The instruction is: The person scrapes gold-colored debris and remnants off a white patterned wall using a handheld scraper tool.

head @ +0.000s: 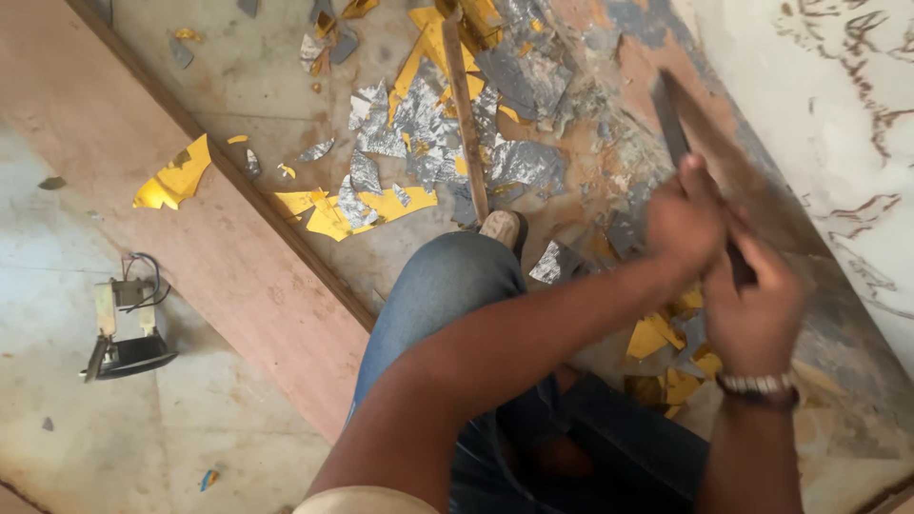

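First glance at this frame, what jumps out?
Both hands, left hand and right hand, grip a long dark blade pressed against a scraped board at right. Gold and silver foil scraps litter the floor at top centre. A clothes iron sits alone on the tiles at left.

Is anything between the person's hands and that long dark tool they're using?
Nothing visible. Both the left hand and the right hand already wrap the dark tool, whose flat end lies on the board with the peeling surface.

Matt wood plank; glossy gold foil scraps
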